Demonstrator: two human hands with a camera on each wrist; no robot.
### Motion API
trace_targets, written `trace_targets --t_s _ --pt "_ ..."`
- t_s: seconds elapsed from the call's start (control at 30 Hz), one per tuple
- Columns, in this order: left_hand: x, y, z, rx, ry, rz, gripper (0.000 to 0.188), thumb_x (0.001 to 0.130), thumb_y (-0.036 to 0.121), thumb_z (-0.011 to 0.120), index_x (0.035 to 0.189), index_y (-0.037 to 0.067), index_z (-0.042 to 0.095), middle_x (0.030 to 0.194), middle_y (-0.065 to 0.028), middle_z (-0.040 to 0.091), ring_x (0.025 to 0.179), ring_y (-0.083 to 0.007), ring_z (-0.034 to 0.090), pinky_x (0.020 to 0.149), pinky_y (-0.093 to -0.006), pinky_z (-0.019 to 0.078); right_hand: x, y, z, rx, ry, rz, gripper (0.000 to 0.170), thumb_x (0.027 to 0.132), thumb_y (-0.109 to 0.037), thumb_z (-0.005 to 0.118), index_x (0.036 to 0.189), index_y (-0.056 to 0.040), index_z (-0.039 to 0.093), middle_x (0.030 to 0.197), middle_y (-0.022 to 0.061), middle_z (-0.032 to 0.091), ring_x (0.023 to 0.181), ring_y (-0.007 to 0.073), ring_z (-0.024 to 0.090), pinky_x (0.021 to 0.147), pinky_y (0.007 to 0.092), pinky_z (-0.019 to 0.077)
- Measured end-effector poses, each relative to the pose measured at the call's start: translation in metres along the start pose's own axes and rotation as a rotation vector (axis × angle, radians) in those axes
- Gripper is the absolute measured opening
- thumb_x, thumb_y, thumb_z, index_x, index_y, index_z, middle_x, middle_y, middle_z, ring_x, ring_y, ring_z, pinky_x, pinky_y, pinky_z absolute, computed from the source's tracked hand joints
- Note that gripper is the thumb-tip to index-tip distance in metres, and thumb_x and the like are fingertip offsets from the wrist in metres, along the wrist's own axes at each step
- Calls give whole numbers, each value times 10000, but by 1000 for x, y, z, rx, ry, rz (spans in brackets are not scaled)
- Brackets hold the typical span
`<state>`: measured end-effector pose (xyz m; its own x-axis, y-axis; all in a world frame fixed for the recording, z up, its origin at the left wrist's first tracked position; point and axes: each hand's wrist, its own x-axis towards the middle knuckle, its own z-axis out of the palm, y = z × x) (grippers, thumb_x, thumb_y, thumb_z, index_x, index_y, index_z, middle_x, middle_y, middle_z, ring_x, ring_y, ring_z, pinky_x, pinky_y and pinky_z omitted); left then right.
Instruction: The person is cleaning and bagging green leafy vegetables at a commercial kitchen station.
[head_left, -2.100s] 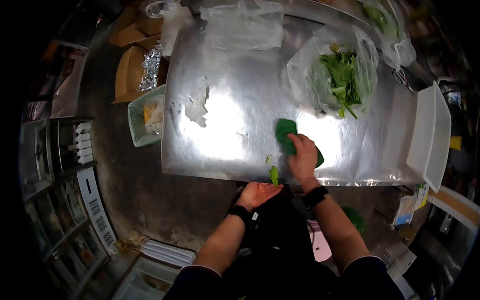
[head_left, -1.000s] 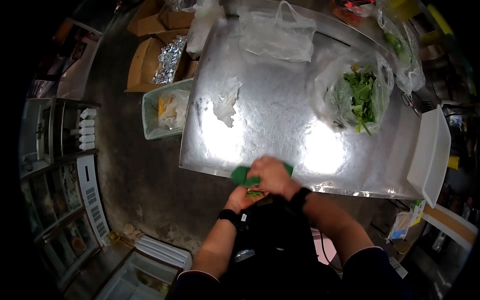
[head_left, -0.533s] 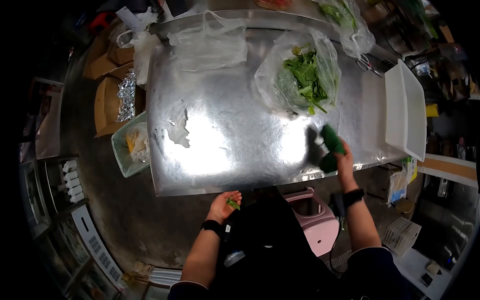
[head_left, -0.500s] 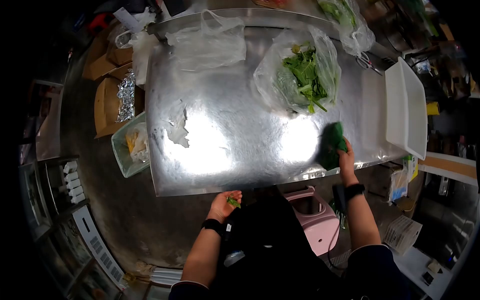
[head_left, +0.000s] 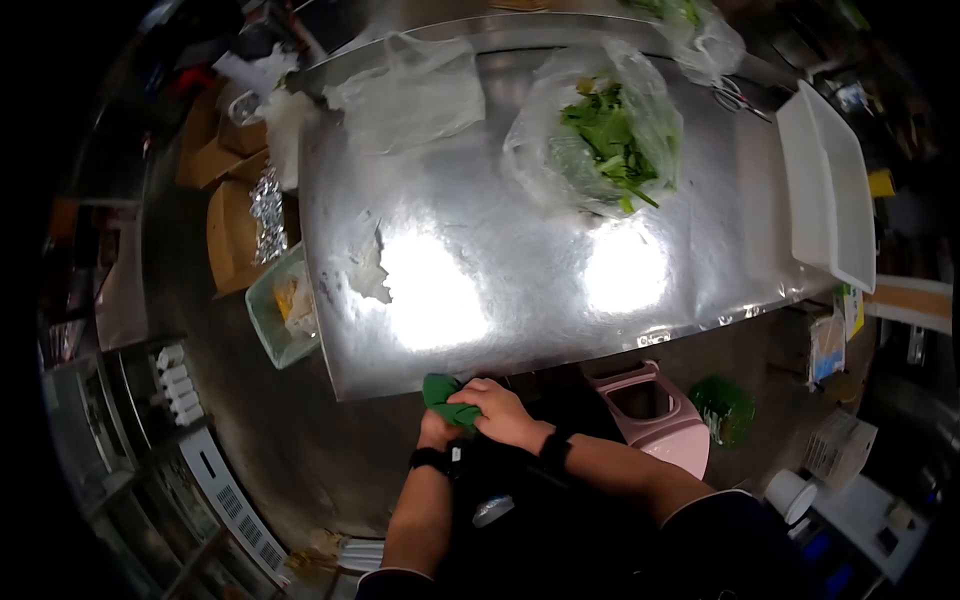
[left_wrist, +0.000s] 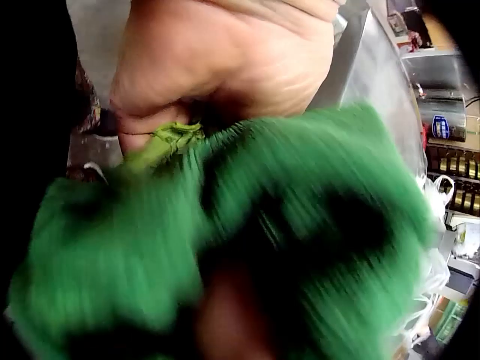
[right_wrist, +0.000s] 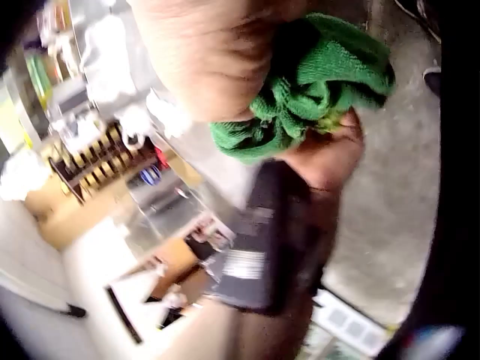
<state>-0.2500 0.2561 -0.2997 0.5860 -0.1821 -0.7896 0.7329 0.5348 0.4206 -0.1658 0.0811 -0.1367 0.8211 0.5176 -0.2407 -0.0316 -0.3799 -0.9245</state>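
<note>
My right hand (head_left: pixel 500 411) grips a bunched green cloth (head_left: pixel 441 392) just off the front edge of the metal table (head_left: pixel 530 290). Right beside it, the cloth partly covers my left hand (head_left: pixel 434 431). In the left wrist view a scrap of green leaf (left_wrist: pixel 166 146) shows in the curled left hand, with the blurred cloth against it. The right wrist view has the cloth (right_wrist: pixel 337 67) folded under the right hand (right_wrist: pixel 210 60), meeting the left hand's fingers. Most of the left fingers are hidden.
A clear plastic bag (head_left: pixel 535 150) of leafy greens (head_left: pixel 605 130) lies on the table, near an empty-looking plastic bag (head_left: pixel 410 100), scissors (head_left: pixel 735 98) and a white tub (head_left: pixel 825 190). A lined bin (head_left: pixel 270 320) stands left; a pink stool (head_left: pixel 665 430) is below the front edge.
The right hand wiped near the edge, went right with the cloth, then came back left to the left hand. The leaf scrap passed from the table edge into the left hand.
</note>
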Motion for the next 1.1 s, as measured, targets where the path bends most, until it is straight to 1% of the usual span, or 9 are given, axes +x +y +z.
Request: trace_targets --t_s 0.13,0.2,0.27,0.43,0.53,0.6,0.7,0.83,1.1 --pt "-25 33 -6 -313 254 -454 199 867 191 445 850 39 573 749 -67 582 714 -208 559 643 -320 471 -10 -22 -103 478 121 99 390 718 79 496 1073 -65 568 1034 48 564 946 177 559 819 283 462" --pt "-31 37 3 -249 234 -454 190 854 184 466 828 25 567 715 -76 569 679 -200 545 603 -297 444 -26 -13 -174 750 189 377 440 701 107 478 1107 -52 544 1031 38 574 942 142 550 835 273 454" --pt "-29 40 22 -328 268 -474 171 842 171 483 829 22 566 714 -79 565 666 -205 535 585 -287 423 -44 7 -242 648 439 388 467 664 54 484 1121 -36 521 991 64 589 891 157 564 813 280 457" --pt "-14 41 66 -165 192 -498 214 826 195 481 850 9 585 750 -89 588 691 -225 548 628 -295 426 -49 59 -370 794 996 149 404 715 9 477 1116 -17 511 942 69 590 856 180 562 753 285 459" --pt "-6 36 88 -122 175 -564 135 787 146 557 820 19 590 743 -80 596 664 -208 563 583 -282 424 -19 150 -429 523 1041 147 420 736 -50 502 1156 -51 502 1070 109 553 936 223 545 797 320 453" --pt "-4 34 101 -64 163 -552 120 801 122 549 828 11 585 740 -89 596 674 -210 569 582 -285 431 10 207 -449 -627 1155 713 425 744 -96 508 1167 -139 517 1218 106 472 1038 284 495 840 374 436" --pt "-5 32 123 -95 215 -537 155 839 132 496 857 1 576 770 -106 597 704 -220 573 607 -286 442 52 175 -434 -858 1063 656 434 736 -126 517 1160 -216 530 1308 62 392 1106 318 439 869 408 418" --pt "-3 28 124 -203 204 -569 221 886 159 423 931 -20 546 862 -134 601 752 -238 576 652 -314 457 56 157 -415 -828 853 195 415 683 -54 501 1073 -184 560 1107 66 534 1015 313 482 813 414 441" --pt "2 24 136 -334 180 -572 281 909 219 390 1003 -13 518 951 -143 595 868 -266 567 752 -357 457 -10 65 -188 -525 364 53 366 613 -16 518 944 -143 609 994 38 575 970 253 507 788 379 404"
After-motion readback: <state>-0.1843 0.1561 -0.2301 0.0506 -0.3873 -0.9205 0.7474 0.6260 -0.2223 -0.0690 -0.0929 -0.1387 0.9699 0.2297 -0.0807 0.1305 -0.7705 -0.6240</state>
